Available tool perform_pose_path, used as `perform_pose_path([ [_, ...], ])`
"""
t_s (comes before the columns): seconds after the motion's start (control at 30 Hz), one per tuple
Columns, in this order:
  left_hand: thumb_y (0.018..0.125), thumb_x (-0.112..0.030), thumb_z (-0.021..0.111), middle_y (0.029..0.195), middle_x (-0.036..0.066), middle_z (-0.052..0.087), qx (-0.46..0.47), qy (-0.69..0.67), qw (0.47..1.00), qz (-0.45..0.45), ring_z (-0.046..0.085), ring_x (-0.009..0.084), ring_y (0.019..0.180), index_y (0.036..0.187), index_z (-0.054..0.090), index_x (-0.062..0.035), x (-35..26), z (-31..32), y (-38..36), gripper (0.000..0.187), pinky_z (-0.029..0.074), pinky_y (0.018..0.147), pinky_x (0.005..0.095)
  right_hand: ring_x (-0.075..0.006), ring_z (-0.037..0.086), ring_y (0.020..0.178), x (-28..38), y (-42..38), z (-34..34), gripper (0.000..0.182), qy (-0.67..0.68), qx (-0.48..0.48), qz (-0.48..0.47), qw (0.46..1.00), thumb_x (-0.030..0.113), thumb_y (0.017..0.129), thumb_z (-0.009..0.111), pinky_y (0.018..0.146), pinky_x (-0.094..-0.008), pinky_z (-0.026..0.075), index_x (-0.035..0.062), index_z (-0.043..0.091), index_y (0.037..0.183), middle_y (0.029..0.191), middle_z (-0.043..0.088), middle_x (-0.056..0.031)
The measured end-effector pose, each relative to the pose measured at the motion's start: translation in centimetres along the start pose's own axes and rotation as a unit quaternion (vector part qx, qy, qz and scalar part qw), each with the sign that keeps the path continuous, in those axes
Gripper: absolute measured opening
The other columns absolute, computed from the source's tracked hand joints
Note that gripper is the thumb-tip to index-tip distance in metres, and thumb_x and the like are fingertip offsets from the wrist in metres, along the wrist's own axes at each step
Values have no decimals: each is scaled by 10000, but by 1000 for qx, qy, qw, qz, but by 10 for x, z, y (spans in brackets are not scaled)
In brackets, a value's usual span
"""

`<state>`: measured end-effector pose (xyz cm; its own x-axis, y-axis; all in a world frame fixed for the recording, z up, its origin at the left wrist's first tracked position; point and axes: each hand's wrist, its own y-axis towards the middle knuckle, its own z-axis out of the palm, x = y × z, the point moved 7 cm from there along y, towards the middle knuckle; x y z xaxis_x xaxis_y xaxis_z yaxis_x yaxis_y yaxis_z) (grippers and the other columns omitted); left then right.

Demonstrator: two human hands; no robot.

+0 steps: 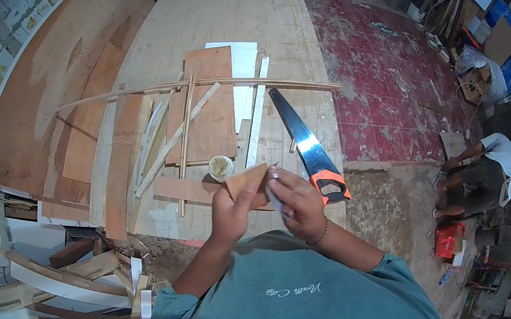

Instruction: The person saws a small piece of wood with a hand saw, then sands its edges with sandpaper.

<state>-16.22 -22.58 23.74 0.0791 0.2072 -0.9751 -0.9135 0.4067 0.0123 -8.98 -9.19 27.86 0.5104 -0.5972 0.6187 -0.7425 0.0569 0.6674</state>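
My left hand [232, 217] is closed on a small piece of thin brown plywood [246, 178], held over the near end of the wooden table. My right hand [300, 200] is at the plywood's right edge, fingers pinched around a small pale object [275, 199] that I cannot make out. Just beyond my left hand stands an open round tub [220, 167] with a pale yellowish substance inside. A hand saw [297, 129] with an orange and black handle lies to the right of my right hand. Beneath the tub is a flat brown strip [188, 188].
Long thin wood strips [205, 83] lie across the table [215, 8]. A plywood rectangle [215, 106] and white sheets [245, 60] are under them. Large plywood panels [54, 77] lean at the left. On the right, a person [489, 169] bends over beside the red floor [381, 76].
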Motion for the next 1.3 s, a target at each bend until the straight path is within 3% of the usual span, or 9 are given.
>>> perform_pose_path([
  [0.3, 934, -77, 350, 1220, 142, 569, 44, -1, 999, 24, 560, 213, 1133, 1253, 487, 58, 0, 5, -9, 373, 436, 972, 346, -358, 520, 1204, 5, -4, 21, 540, 7, 64, 42, 997, -63, 700, 616, 991, -388, 441, 42, 580, 1228, 1349, 478, -217],
  [0.7, 956, -135, 439, 1102, 143, 618, -21, -74, 997, 11, 617, 220, 1028, 1217, 510, 71, 6, -11, 3, 340, 475, 916, 327, -350, 577, 1123, 3, 5, 15, 540, 31, 24, 95, 995, -95, 734, 569, 934, -373, 480, 72, 572, 1248, 1326, 503, -212],
  [0.77, 955, -144, 464, 1048, 134, 631, -68, -39, 997, 21, 639, 220, 963, 1205, 517, 68, -3, -36, 14, 332, 507, 865, 328, -349, 582, 1111, -1, -20, 30, 505, 20, 177, 74, 981, -83, 746, 583, 927, -371, 492, 61, 574, 1230, 1311, 515, -210],
  [0.83, 960, -173, 489, 990, 116, 639, -68, -27, 997, -36, 641, 184, 917, 1149, 551, 67, -7, -42, 15, 312, 505, 825, 305, -343, 581, 1113, -10, -24, 26, 465, 23, 196, 126, 972, -63, 756, 603, 928, -372, 497, 49, 581, 1207, 1288, 534, -202],
  [0.9, 959, -178, 498, 980, 107, 640, -57, -53, 994, -72, 634, 169, 922, 1155, 546, 70, 4, -38, 13, 319, 502, 816, 302, -343, 581, 1125, -17, -3, -2, 498, -10, 76, 128, 989, -124, 732, 554, 923, -348, 492, 40, 597, 1200, 1302, 526, -208],
  [1.03, 959, -175, 496, 1051, 113, 632, 25, 47, 998, -29, 605, 162, 975, 1175, 539, 65, 14, -12, 6, 325, 477, 851, 305, -346, 569, 1136, -1, 24, 14, 480, -21, 68, 78, 994, -69, 763, 589, 950, -368, 482, 48, 567, 1229, 1304, 518, -202],
  [1.1, 957, -183, 494, 1079, 114, 623, -38, -56, 998, 7, 597, 166, 1006, 1171, 543, 61, 4, -20, 11, 327, 461, 889, 303, -345, 558, 1152, 6, 8, 17, 490, -9, 53, 62, 997, -62, 767, 591, 981, -374, 458, 62, 567, 1240, 1279, 545, -185],
  [1.23, 956, -186, 468, 1005, 138, 626, -50, -179, 981, -51, 658, 244, 867, 1202, 493, 47, 0, -45, 17, 341, 552, 673, 348, -331, 556, 1162, -2, -25, 23, 502, 124, 217, 115, 962, -64, 758, 611, 997, -366, 443, 75, 576, 1239, 1218, 594, -172],
  [1.3, 950, -202, 479, 972, 156, 629, -55, -181, 980, -69, 665, 261, 769, 1202, 474, 43, 4, -37, 14, 351, 544, 555, 351, -316, 568, 1155, -21, -12, -3, 451, 56, 61, 123, 989, -52, 793, 605, 967, -353, 459, 59, 580, 1230, 1226, 590, -182],
])
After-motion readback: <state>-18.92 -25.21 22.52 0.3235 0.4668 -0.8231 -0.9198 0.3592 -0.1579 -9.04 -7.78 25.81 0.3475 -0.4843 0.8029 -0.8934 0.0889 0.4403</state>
